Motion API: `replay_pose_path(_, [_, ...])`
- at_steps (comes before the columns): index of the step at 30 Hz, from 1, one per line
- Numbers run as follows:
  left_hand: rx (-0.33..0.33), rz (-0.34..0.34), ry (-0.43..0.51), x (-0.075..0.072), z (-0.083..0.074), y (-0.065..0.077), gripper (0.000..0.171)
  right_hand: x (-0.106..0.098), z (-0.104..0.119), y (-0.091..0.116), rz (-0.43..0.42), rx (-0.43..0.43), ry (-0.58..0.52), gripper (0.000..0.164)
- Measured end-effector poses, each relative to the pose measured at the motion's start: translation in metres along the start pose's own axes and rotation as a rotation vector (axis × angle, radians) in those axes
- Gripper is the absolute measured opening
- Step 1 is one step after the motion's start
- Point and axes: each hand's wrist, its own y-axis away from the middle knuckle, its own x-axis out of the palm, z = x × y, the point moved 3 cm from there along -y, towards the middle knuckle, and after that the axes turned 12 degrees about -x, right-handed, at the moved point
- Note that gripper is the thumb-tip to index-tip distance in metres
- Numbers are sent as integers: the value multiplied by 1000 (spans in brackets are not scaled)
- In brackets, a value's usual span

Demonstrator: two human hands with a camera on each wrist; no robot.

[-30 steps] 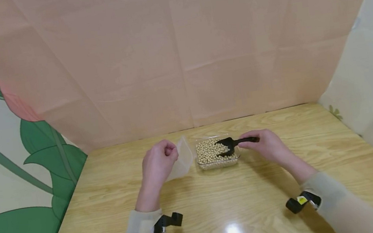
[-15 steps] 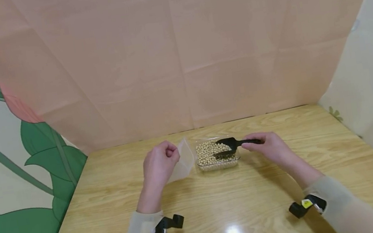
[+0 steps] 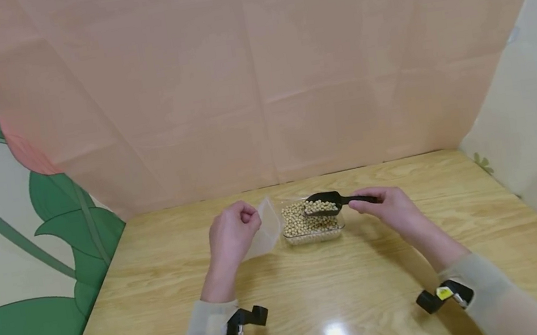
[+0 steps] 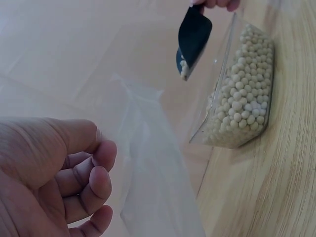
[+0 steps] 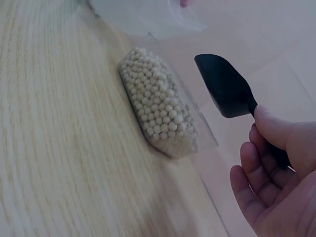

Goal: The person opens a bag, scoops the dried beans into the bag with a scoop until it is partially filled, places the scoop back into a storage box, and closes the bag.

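Observation:
My right hand (image 3: 394, 208) grips the handle of a black scoop (image 3: 334, 198), thumb pressed along it. Pale, round soybeans (image 3: 319, 206) heap in the bowl of the scoop, which is held level just over a clear plastic box (image 3: 315, 237). More soybeans (image 4: 247, 84) fill that box almost to its rim. To the left of the box, my left hand (image 3: 228, 233) pinches the top edge of a translucent plastic bag (image 4: 153, 168) between thumb and index finger. The bag hangs with its mouth partly spread towards the box; its lower part is partly behind the hand in the head view.
Everything is on a light wood-grain table (image 3: 297, 301). A pink cloth backdrop (image 3: 256, 77) rises behind the table's far edge. Printed flower panels stand at left and right. Each forearm carries a black wrist mount.
The scoop has risen out of the soybeans in the box and levelled, now carrying a heap. The left hand and bag have barely shifted, slightly to the right.

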Motion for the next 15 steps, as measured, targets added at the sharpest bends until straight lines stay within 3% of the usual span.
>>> replay_pose_path(15, [15,-21,-10,5,-1,1,7,14,30,3,4,-36,-29,67])
